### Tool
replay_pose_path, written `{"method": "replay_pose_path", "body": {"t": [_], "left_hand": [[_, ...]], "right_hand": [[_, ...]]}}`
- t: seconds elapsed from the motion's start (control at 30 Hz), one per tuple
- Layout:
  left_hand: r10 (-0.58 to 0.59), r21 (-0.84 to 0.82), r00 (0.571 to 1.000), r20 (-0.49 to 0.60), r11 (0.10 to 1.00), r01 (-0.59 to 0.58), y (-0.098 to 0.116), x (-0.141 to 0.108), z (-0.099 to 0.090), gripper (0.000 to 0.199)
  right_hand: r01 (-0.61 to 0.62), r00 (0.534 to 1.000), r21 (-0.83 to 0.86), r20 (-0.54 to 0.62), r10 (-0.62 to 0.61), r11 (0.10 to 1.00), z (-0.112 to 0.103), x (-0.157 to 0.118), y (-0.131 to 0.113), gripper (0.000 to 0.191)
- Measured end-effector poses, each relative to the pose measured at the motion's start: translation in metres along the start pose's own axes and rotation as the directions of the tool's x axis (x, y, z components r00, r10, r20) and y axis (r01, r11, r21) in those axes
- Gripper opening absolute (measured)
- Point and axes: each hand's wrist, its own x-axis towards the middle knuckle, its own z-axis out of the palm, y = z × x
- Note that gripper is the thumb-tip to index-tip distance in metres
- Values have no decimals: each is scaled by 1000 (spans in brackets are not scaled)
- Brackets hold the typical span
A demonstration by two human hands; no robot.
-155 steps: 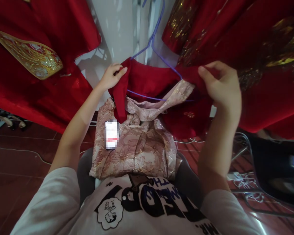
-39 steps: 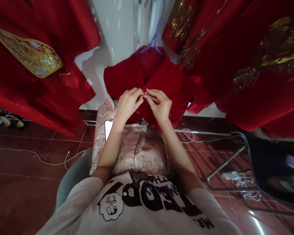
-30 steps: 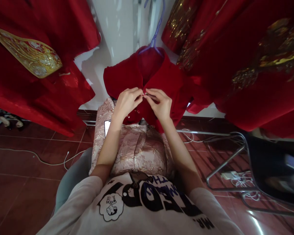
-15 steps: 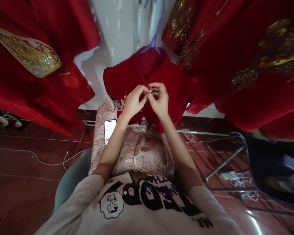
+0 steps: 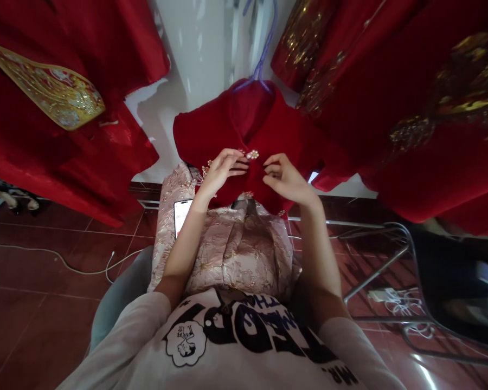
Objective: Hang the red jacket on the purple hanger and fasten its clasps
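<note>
A short red jacket (image 5: 211, 124) hangs in front of me on a purple hanger (image 5: 260, 67). Its front edges meet at a pearl flower-shaped fastener (image 5: 252, 155). My left hand (image 5: 225, 170) lies by the left side of this fastener, fingers stretched toward it and slightly spread; whether a fingertip touches it I cannot tell. To the right of the fastener is my right hand (image 5: 287, 179), its fingers curved and apart, with nothing between them. Another beaded ornament (image 5: 247, 194) shows lower on the jacket's front, below the hands.
Pink brocade cloth (image 5: 244, 254) covers my lap, with a phone (image 5: 182, 216) on its left, partly behind my forearm. Red garments (image 5: 134, 32) hang on both sides. A dark chair (image 5: 443, 281) stands at right; a white cable (image 5: 77, 271) crosses the tiled floor.
My hands were pinched together at the jacket's front. They have parted, the right one moving right and down, and the pearl fastener now shows between them.
</note>
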Motion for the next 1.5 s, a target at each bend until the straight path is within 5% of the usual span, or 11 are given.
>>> {"method": "replay_pose_path", "body": {"t": [0.13,0.27,0.4,0.5,0.67,0.77,0.9,1.03,1.23,1.33,1.5], "left_hand": [[-92,-61,992,91,993,98,14,-6,5,32],[-242,133,956,165,966,222,29,-13,-9,51],[-82,360,991,-101,926,114,21,-11,-46,27],[68,428,953,-294,901,68,8,-10,-71,11],[52,395,998,33,917,-61,5,-15,-69,19],[112,453,972,207,870,-196,7,-16,-54,33],[90,529,944,318,809,-256,5,-15,-49,15],[52,492,963,266,851,-182,8,-20,-57,13],[60,380,963,261,911,-159,18,-26,-56,16],[32,371,973,228,921,-117,22,-26,-54,18],[109,465,994,-4,880,-95,10,-21,-71,10]], "right_hand": [[-23,1000,151,24,20,988,-13,-1,-8,32],[22,1000,223,-26,-17,975,-11,-1,-9,32],[77,997,216,-28,-72,973,-1,1,-9,33],[96,995,187,-10,-96,978,9,2,-9,34],[89,996,139,2,-90,986,20,5,-5,32],[92,995,116,16,-95,989,19,5,-3,29],[128,991,62,-59,-124,990,18,2,-6,27],[177,941,-165,-261,-216,970,29,-5,-19,21],[114,965,-259,-200,-168,959,66,-9,-23,35],[135,953,-287,-223,-203,948,76,-6,-20,24],[140,943,-272,-257,-212,952,72,-3,-18,24]]}}
